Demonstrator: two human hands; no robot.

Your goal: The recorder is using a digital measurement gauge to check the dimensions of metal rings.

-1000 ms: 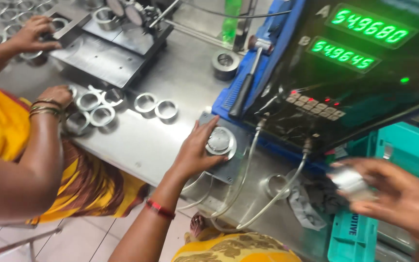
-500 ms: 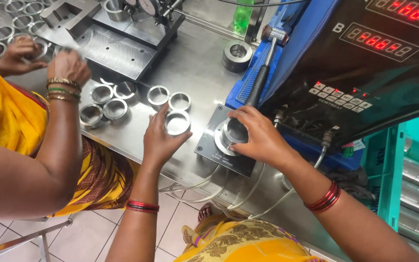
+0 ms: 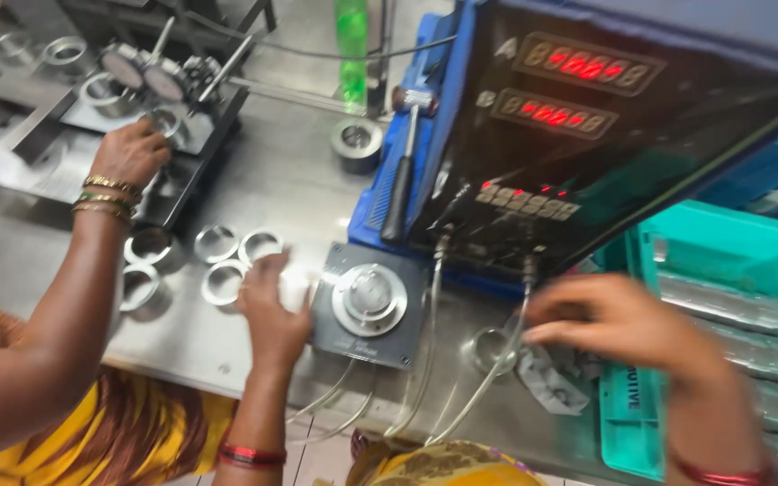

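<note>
I see my left hand (image 3: 272, 310) lying flat at centre frame, fingers loosely spread beside the metal rings (image 3: 222, 281). My right hand (image 3: 619, 324), blurred at right, reaches toward the teal tray (image 3: 722, 247); finger state unclear.

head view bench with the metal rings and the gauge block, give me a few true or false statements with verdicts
1. The left hand lies on the bench beside the loose metal rings. True.
2. The right hand rests on top of the round gauge fixture. False: it is off to the right, near the teal tray, and the fixture is uncovered.
3. The digits on the black readout box glow red. True.
4. The green bottle lies inside the teal tray. False: it stands at the back of the bench; the tray holds metal cylinders.
5. A co-worker's hand with bangles reaches toward the dial gauge stand. True.
</note>
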